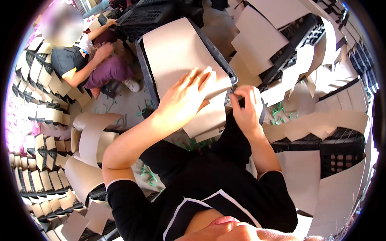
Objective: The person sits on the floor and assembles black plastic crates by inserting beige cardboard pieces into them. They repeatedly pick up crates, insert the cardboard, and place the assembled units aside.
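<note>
In front of me a dark plastic crate (213,46) stands tilted across the view, with a large beige paper sheet (173,44) spread over its top. One end of the paper (207,120) hangs over the near side, towards my lap. My left hand (185,94) lies flat on the sheet near that end, fingers stretched out and pointing away from me. Beside the crate's near right corner is my right hand (247,108), its fingers curled together. Whatever those fingers may hold is hidden.
At the far left a co-worker (70,60) sits by another black crate (140,18). Paper-lined crates (337,158) stand close on my right, and stacked rows of them (44,180) fill the left. Green strips (279,114) litter the floor.
</note>
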Demonstrator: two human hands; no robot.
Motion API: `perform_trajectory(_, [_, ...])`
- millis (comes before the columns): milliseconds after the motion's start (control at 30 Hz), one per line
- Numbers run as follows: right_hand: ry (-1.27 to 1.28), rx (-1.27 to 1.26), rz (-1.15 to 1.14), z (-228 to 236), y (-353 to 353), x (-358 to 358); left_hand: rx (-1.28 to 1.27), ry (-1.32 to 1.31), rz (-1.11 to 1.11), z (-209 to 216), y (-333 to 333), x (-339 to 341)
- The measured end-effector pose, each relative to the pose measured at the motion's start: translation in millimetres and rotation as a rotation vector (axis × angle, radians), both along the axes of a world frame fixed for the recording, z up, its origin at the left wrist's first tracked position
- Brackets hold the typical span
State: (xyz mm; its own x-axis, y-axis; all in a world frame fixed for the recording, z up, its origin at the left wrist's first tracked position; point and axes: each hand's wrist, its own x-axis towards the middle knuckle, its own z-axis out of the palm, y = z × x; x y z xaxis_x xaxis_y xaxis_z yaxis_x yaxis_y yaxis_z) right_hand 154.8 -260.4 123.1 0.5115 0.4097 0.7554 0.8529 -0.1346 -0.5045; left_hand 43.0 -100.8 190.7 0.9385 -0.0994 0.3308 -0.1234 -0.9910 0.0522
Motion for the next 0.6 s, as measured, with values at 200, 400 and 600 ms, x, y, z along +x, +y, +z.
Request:
perform_trajectory(200, [-0.569, -0.509, 0.072, 39, 31, -5, 0.443, -0.091, -0.016, -11, 12, -4])
perform_trajectory(400, [-0.547, -0.521, 0.123, 51, 24, 6, 0.509, -0.117, 0.163, -5, 13, -58])
perform_trajectory(600, [-0.571, -0.625, 0.154, 60, 38, -9, 0.404, -0.143, 0.170, -16, 21, -79])
